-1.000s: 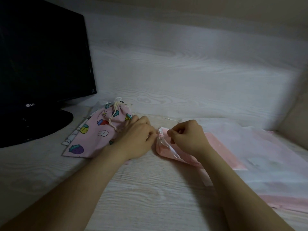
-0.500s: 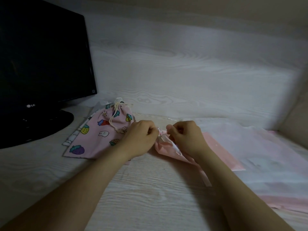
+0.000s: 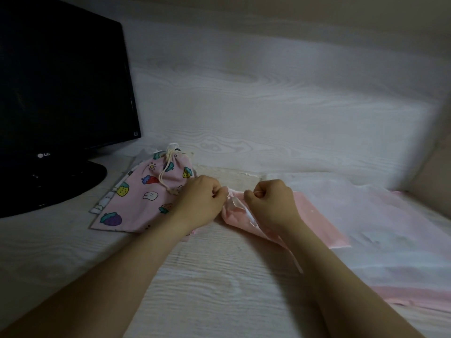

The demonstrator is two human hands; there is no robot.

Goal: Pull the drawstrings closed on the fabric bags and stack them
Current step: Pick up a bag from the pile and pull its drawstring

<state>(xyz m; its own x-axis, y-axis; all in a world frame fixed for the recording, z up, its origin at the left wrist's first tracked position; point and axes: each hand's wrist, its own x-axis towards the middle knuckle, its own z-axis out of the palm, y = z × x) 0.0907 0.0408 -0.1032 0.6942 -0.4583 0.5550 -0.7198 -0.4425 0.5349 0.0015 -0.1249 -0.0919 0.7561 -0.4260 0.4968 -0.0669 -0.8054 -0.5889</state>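
Left hand [image 3: 202, 201] and right hand [image 3: 271, 203], close together, each pinch the ribbon drawstring [image 3: 235, 203] at the gathered mouth of the pink satin bag [image 3: 314, 215] lying on the desk [image 3: 219, 276]. Step: cinching. Next, probably an outward pull, then stacking onto the closed strawberry-print bag [image 3: 136, 196] behind.

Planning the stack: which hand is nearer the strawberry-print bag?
Left. The left hand overlaps the strawberry-print bag at its right edge; the right hand is farther right, on the plain pink bag.
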